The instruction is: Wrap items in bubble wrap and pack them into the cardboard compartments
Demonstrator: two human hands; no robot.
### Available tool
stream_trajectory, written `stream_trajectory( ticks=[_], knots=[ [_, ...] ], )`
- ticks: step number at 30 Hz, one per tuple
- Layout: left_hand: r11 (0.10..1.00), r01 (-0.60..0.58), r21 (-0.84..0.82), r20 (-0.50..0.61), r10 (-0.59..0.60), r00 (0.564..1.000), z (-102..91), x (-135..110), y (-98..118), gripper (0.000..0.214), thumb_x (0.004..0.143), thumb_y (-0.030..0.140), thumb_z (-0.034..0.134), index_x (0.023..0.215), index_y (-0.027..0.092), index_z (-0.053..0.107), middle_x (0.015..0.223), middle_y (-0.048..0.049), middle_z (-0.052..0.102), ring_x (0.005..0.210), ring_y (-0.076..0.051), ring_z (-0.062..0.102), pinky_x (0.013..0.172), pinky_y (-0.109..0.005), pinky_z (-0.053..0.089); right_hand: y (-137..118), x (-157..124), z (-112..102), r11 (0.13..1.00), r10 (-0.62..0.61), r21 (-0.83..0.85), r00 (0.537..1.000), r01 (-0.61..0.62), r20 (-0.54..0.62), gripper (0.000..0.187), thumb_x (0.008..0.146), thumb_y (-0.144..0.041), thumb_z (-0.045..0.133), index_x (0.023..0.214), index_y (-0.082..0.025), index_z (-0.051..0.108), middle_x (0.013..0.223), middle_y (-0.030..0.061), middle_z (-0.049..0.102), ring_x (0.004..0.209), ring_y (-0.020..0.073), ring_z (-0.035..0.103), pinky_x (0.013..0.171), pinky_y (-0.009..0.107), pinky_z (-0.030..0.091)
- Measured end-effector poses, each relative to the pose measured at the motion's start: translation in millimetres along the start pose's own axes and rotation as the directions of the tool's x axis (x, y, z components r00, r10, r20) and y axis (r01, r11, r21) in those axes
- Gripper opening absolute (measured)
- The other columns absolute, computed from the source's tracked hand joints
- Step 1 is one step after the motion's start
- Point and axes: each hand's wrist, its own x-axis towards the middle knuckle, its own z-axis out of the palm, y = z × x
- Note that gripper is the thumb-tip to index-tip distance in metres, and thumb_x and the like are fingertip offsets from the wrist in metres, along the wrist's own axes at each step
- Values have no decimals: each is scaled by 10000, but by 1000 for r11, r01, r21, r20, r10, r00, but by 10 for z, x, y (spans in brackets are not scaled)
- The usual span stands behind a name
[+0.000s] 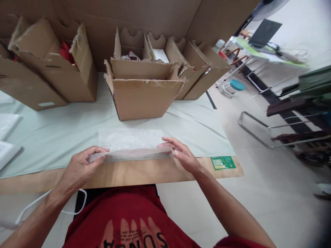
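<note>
Currently, we have the translucent bubble-wrap piece [133, 138] on the near side of the front carton [142, 100], just apart from its base. Our left hand [84, 163], nearer than the carton and off to its left, is narrow, with thumb and fingers pinched on the left end of the near edge. Our right hand [186, 155], nearer than the carton and off to its right, has fairly straight fingers and holds the other end of that edge between thumb and fingers.

Progress, as judged from this view: the near edge is raised and drawn out between both hands, while the far part lies spread on the pale cloth [199, 132] in front of the carton. Not yet done: the piece is not folded over or closed, and we see no item inside it. Whether it is a single sheet or a pouch, we cannot tell.

To the far left of the carton, we note white packets [9, 151] lying apart from our hands. We cannot establish from here whether they are finished pieces. The carton's own contents are hidden by its front wall.
</note>
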Motion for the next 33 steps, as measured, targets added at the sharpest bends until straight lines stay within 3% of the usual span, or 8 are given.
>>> stream_trajectory(
  ticks=[3, 7, 11, 16, 20, 25, 28, 33],
  knots=[
    [997, 69, -38, -41, -71, 997, 38, 62, 77, 323, 787, 541, 616, 839, 240, 722, 832, -3, 776, 777, -214, 714, 704, -289, 557, 50, -18, 36, 992, 20, -126, 1000, -19, 11, 712, 853, -522, 714, 1462, -215, 508, 1266, 126, 712, 1119, 266, 692, 933, 400, 553],
    [998, 60, 16, -87, -59, 995, 113, 175, 70, 331, 812, 540, 569, 815, 241, 710, 844, -9, 764, 812, -217, 694, 751, -312, 528, 138, 49, 178, 961, 13, -263, 960, -90, -279, 333, 936, -411, 618, 1180, -191, 673, 828, 23, 703, 736, 182, 667, 683, 304, 549],
    [976, 94, 196, -139, -67, 988, 189, 304, 65, 365, 820, 556, 516, 837, 236, 691, 814, -30, 758, 761, -235, 681, 731, -340, 501, 239, 151, 269, 835, -162, -543, 904, -89, -396, 272, 945, -333, 598, 1156, -185, 687, 797, 30, 694, 727, 195, 650, 740, 337, 544],
    [856, 86, 511, -170, 2, 985, 308, 372, 61, 391, 937, 491, 436, 973, 216, 711, 871, -105, 765, 760, -285, 683, 701, -372, 476, 356, 150, 298, 561, -310, -820, 890, -112, -333, 316, 973, -299, 577, 1245, -165, 668, 742, 31, 679, 733, 231, 624, 752, 365, 504],
    [797, 50, 601, -220, 105, 970, 330, 337, 56, 492, 982, 497, 426, 1231, 145, 663, 1047, -173, 731, 855, -311, 686, 735, -401, 494, 308, 129, 225, 512, -250, -848, 921, -136, -298, 360, 996, -346, 576, 1285, -141, 639, 802, 52, 695, 775, 246, 641, 768, 378, 498],
    [755, 87, 649, -225, 81, 971, 253, 322, 85, 634, 965, 537, 437, 1414, 98, 526, 1126, -210, 680, 1016, -372, 653, 842, -471, 509, 56, 434, 62, 437, -135, -895, 977, -91, -165, 454, 971, -430, 610, 1316, -136, 627, 1279, 174, 680, 1116, 341, 630, 934, 465, 492],
    [749, 164, 642, -184, -57, 981, 218, 351, 130, 657, 933, 521, 456, 1437, 100, 486, 1028, -151, 709, 1004, -361, 661, 855, -447, 492, -23, 724, 23, 439, -46, -898, 997, -40, -67, 453, 907, -399, 694, 1272, -134, 655, 1425, 194, 605, 1203, 372, 589, 989, 499, 465],
    [812, 243, 531, -99, -225, 969, 150, 387, 166, 712, 893, 517, 420, 1484, 120, 423, 884, -74, 701, 879, -315, 664, 721, -370, 425, 60, 864, 58, 595, -59, -803, 998, 33, -3, 90, 849, -259, 717, 851, -187, 662, 1334, 145, 672, 1160, 326, 605, 956, 450, 461]
  ],
)
